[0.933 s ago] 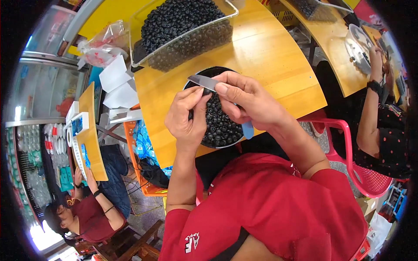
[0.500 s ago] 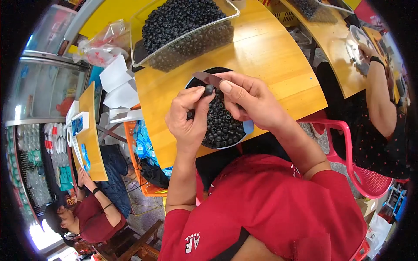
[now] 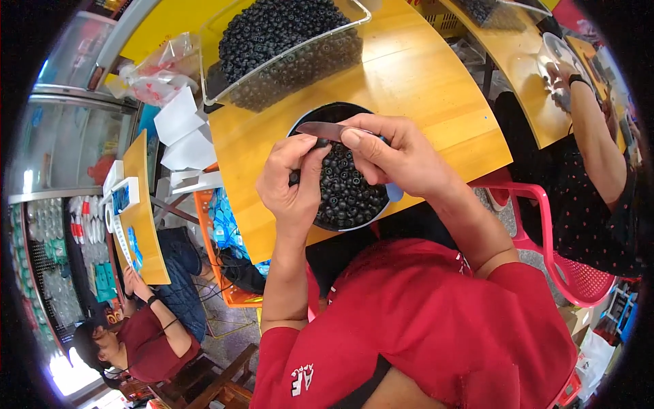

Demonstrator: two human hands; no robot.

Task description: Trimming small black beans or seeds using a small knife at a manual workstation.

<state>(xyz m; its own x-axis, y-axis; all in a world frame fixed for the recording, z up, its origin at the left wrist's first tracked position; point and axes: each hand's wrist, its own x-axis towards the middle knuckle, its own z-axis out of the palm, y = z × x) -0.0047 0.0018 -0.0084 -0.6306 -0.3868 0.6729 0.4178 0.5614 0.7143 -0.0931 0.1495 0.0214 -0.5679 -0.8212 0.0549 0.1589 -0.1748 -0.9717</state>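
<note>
My left hand pinches a small round black piece between thumb and fingertips. Another dark piece shows at its curled fingers. My right hand grips a short knife, its blade pointing left and lying close against the pinched piece. Beneath both hands sits a round bowl with a dark inside. Many small black pieces, several with a hole in the middle, fill its lower part. A blue tab shows at the bowl's right edge; what it belongs to is unclear.
A clear bin heaped with the same black pieces stands at the table's far left. The yellow wooden table curves to the right. A co-worker's arm reaches over another table. At left, another person sits by a narrow table.
The blade has swung flatter and further left over the pinched piece. My left fingers have shifted slightly, and the piece shows less between them.
</note>
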